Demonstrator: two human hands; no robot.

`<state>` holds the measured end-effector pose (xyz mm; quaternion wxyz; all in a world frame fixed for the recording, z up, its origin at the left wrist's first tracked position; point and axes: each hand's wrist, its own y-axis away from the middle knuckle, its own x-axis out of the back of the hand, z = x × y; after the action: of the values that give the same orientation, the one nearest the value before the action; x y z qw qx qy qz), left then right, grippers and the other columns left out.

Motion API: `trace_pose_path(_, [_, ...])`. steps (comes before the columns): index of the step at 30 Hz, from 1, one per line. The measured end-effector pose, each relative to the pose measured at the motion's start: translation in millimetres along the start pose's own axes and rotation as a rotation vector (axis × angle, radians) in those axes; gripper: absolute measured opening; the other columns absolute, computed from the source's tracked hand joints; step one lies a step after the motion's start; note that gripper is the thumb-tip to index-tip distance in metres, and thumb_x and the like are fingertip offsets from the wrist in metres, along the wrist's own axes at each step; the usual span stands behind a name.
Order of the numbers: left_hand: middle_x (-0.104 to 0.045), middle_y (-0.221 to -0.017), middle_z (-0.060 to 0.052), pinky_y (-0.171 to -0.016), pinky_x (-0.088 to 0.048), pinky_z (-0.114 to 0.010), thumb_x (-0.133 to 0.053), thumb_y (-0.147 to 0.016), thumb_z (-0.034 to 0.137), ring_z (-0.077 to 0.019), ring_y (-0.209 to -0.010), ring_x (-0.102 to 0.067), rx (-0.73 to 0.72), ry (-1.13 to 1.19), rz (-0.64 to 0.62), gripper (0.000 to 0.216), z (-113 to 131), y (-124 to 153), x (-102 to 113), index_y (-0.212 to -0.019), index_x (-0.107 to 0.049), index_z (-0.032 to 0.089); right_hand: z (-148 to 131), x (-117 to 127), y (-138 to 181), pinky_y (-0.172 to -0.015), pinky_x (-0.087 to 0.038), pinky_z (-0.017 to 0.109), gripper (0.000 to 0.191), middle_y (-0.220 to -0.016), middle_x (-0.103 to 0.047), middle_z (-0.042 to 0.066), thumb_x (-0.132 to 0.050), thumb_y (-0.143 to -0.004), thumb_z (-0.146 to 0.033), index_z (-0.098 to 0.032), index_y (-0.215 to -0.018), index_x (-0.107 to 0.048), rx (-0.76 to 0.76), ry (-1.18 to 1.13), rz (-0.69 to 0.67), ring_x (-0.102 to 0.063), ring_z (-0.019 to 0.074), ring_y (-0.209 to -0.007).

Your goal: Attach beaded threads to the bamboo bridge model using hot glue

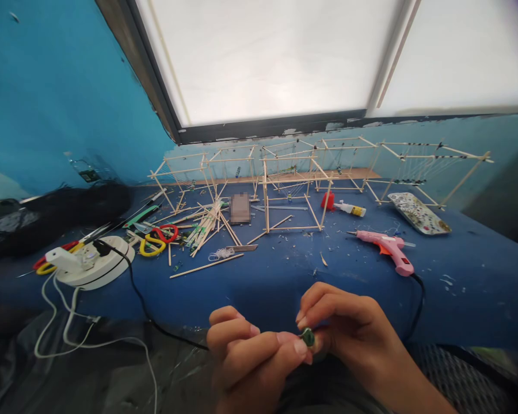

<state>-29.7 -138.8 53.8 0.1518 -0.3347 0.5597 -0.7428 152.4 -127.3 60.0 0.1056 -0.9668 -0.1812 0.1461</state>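
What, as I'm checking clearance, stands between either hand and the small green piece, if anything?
Nothing visible: the left hand and right hand hold the small green piece between them. The pink glue gun lies clear of both.

Glue gun (396, 248) right, probable bottle (87, 171) far left

Wide window of bright white panes (267, 57), dark-framed, daylight-pale. Left of window: turquoise-blue painted wall (60, 75). Directly beneath window: narrow strip of paler blue wall (470, 141), paint patchy along the frame. Further below window: long table with dark-blue top (271, 276). Lowest, left of window's centre: dim grey floor (121, 382).
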Motion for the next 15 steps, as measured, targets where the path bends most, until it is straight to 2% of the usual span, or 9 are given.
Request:
trace_pose_path(4, [-0.063,-0.064,0.003,-0.084,-0.045,-0.035,-0.074,-0.083,0.004,-0.0184,-0.075,-0.047,0.009,0.030,0.020,0.023,0,5,-2,-0.083,-0.071,0.027,2,0,1,-0.061,-0.055,0.023,0.006,-0.092,-0.068,0.004,-0.077,-0.084,-0.020,-0.025,-0.087,-0.079,-0.021,0.008,0.006,-0.065,0.0128,-0.070])
trace_pose_path(6, [-0.062,-0.066,0.003,-0.084,-0.045,-0.035,-0.074,-0.082,0.003,-0.0172,-0.075,-0.047,0.002,0.032,0.016,0.023,0,5,-5,-0.081,-0.069,0.025,2,0,1,-0.063,-0.056,0.024,0.007,-0.093,-0.068,0.004,-0.076,-0.085,-0.021,-0.026,-0.089,-0.079,-0.019,0.010,0.004,-0.066,0.0136,-0.073])
trace_pose_path(9, [-0.055,-0.071,0.004,-0.081,-0.048,-0.033,-0.077,-0.081,0.003,-0.0130,-0.071,-0.049,0.050,0.064,0.139,0.026,2,3,-13,-0.077,-0.059,0.022,1,0,-1,-0.074,-0.055,0.023,0.008,-0.093,-0.068,0.003,-0.076,-0.085,-0.020,-0.027,-0.090,-0.079,0.020,0.047,0.028,-0.067,0.0151,-0.084])
trace_pose_path(12, [-0.053,-0.076,0.006,-0.076,-0.050,-0.031,-0.077,-0.084,0.013,-0.0089,-0.067,-0.052,0.102,0.153,0.226,0.033,0,4,-18,-0.074,-0.047,0.020,1,1,-3,-0.078,-0.054,0.021,0.008,-0.093,-0.069,0.002,-0.077,-0.085,-0.020,-0.027,-0.090,-0.079,0.043,0.096,0.049,-0.065,0.0146,-0.087])
trace_pose_path(15, [-0.057,-0.080,0.004,-0.076,-0.051,-0.033,-0.073,-0.088,0.013,-0.0100,-0.068,-0.056,0.148,0.236,0.136,0.025,-7,11,-16,-0.079,-0.051,0.019,2,3,-3,-0.076,-0.053,0.019,0.009,-0.095,-0.069,0.002,-0.077,-0.085,-0.021,-0.028,-0.091,-0.078,0.056,0.132,0.060,-0.065,0.0135,-0.088])
